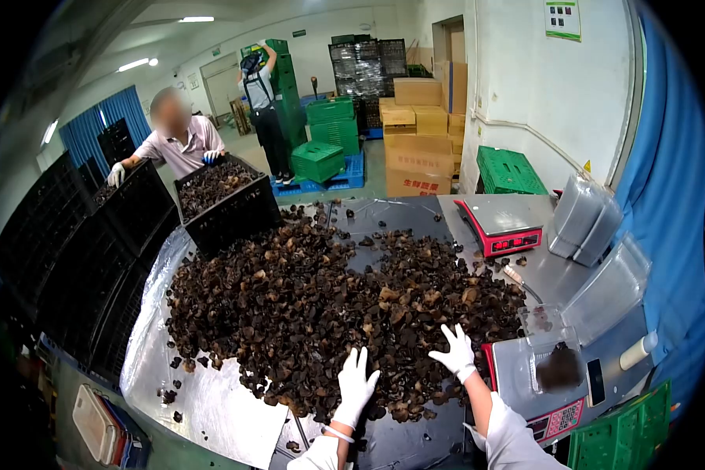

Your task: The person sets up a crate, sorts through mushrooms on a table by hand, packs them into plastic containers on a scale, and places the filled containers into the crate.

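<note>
A wide heap of dark brown wood ear mushrooms (pixel 313 290) covers the middle of the metal table (pixel 227 399). My left hand (pixel 356 384), in a white glove, is at the heap's near edge with its fingers apart. To its right, my right hand (pixel 456 354), also gloved, reaches over the mushrooms with thumb and fingers spread. I see nothing held in either hand; whether the fingertips touch the mushrooms I cannot tell. Beside my right forearm is a red-edged scale (pixel 517 368), with an open clear plastic box (pixel 531 345) on it holding a dark clump of mushrooms.
A second red scale (pixel 503 215) stands at the back right, near stacked clear boxes (pixel 583 219). Across the table a person (pixel 184 145) in gloves is at a black crate (pixel 235 207) of mushrooms. Another person (pixel 260 102) handles green crates (pixel 286 86). Black crates (pixel 70 258) line the left.
</note>
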Demonstrator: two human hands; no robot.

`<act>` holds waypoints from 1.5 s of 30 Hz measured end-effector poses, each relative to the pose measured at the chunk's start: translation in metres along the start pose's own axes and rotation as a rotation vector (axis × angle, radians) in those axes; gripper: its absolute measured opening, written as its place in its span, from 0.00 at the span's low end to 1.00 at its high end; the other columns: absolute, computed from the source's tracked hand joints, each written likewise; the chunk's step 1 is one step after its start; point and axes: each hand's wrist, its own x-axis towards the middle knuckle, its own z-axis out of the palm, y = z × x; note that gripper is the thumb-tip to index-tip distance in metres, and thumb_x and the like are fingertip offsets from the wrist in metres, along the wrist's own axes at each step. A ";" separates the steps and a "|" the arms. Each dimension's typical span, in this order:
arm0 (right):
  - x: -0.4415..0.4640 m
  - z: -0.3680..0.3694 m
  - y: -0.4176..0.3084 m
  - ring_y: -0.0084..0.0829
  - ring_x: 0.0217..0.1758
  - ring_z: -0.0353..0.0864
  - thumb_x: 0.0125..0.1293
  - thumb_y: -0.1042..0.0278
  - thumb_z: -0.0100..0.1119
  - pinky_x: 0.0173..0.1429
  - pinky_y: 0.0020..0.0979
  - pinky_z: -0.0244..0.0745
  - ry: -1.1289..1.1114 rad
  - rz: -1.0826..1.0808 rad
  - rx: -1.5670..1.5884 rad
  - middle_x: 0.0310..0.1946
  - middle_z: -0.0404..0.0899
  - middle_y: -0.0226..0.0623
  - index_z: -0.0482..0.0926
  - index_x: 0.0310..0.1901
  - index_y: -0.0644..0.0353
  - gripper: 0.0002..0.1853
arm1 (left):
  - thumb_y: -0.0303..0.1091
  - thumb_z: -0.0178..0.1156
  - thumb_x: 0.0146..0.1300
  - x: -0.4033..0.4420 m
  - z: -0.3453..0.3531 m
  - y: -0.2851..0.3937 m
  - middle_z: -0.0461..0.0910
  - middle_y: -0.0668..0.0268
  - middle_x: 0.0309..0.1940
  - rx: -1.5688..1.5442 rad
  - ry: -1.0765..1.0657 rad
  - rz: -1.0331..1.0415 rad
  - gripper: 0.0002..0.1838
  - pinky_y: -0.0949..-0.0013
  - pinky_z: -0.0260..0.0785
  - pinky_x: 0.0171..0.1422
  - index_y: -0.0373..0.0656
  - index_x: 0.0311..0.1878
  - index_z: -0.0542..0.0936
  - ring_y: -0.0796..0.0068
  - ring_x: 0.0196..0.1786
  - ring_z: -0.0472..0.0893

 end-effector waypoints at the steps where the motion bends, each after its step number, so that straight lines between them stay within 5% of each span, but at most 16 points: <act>1: -0.005 0.004 0.000 0.56 0.68 0.59 0.44 0.45 0.74 0.68 0.47 0.62 0.000 0.008 -0.024 0.70 0.55 0.50 0.67 0.66 0.41 0.45 | 0.46 0.64 0.56 -0.004 0.002 0.003 0.68 0.49 0.62 -0.016 0.004 -0.033 0.39 0.53 0.66 0.59 0.45 0.70 0.62 0.50 0.60 0.70; 5: -0.022 0.011 0.005 0.53 0.62 0.67 0.47 0.50 0.71 0.64 0.45 0.67 0.099 -0.091 0.028 0.63 0.65 0.49 0.74 0.59 0.43 0.34 | 0.42 0.64 0.56 -0.017 0.000 0.010 0.74 0.56 0.53 -0.116 0.056 0.007 0.37 0.60 0.69 0.55 0.47 0.69 0.64 0.57 0.53 0.74; 15: -0.079 0.008 -0.010 0.48 0.54 0.71 0.47 0.63 0.63 0.55 0.43 0.74 0.101 -0.288 -0.038 0.56 0.70 0.41 0.77 0.52 0.41 0.25 | 0.29 0.62 0.54 -0.048 -0.007 0.036 0.79 0.65 0.44 -0.139 0.048 0.210 0.28 0.64 0.73 0.45 0.52 0.61 0.74 0.63 0.44 0.78; 27: -0.161 0.009 -0.019 0.45 0.57 0.70 0.50 0.66 0.63 0.57 0.38 0.75 -0.148 -0.553 -0.120 0.64 0.64 0.39 0.69 0.63 0.39 0.34 | 0.27 0.57 0.52 -0.091 -0.038 0.047 0.80 0.61 0.38 -0.119 0.019 0.455 0.22 0.61 0.73 0.38 0.43 0.53 0.77 0.60 0.36 0.79; 30: -0.186 0.008 -0.028 0.48 0.61 0.66 0.50 0.69 0.61 0.59 0.44 0.71 -0.227 -0.587 -0.139 0.68 0.59 0.43 0.66 0.66 0.42 0.37 | 0.27 0.56 0.50 -0.104 -0.049 0.055 0.76 0.60 0.30 -0.079 -0.032 0.568 0.16 0.61 0.69 0.35 0.42 0.45 0.78 0.61 0.33 0.76; 31: -0.197 0.003 -0.033 0.51 0.62 0.64 0.50 0.68 0.61 0.58 0.47 0.70 -0.227 -0.607 -0.201 0.69 0.58 0.43 0.64 0.67 0.42 0.39 | 0.28 0.56 0.50 -0.110 -0.059 0.060 0.76 0.61 0.31 -0.064 -0.063 0.555 0.15 0.61 0.67 0.36 0.42 0.44 0.79 0.62 0.33 0.75; 35: -0.234 0.002 -0.026 0.53 0.68 0.60 0.56 0.56 0.62 0.68 0.52 0.58 -0.256 -0.692 -0.391 0.68 0.61 0.39 0.66 0.66 0.39 0.34 | 0.30 0.59 0.55 -0.173 -0.048 0.038 0.77 0.64 0.50 0.056 -0.190 0.370 0.23 0.52 0.59 0.65 0.50 0.57 0.77 0.60 0.59 0.73; 41: -0.268 -0.021 0.004 0.52 0.69 0.60 0.59 0.59 0.58 0.68 0.57 0.56 -0.265 -0.701 -0.222 0.63 0.68 0.39 0.76 0.59 0.41 0.23 | 0.36 0.63 0.55 -0.222 -0.059 0.032 0.73 0.64 0.59 0.036 -0.274 0.297 0.24 0.46 0.50 0.71 0.54 0.58 0.76 0.61 0.66 0.68; 45: -0.264 -0.031 0.010 0.48 0.63 0.70 0.56 0.67 0.62 0.59 0.42 0.70 -0.129 -0.600 -0.032 0.56 0.75 0.39 0.82 0.44 0.51 0.13 | 0.38 0.66 0.55 -0.217 -0.066 0.036 0.72 0.62 0.61 0.007 -0.224 0.257 0.23 0.45 0.47 0.73 0.49 0.56 0.78 0.58 0.67 0.66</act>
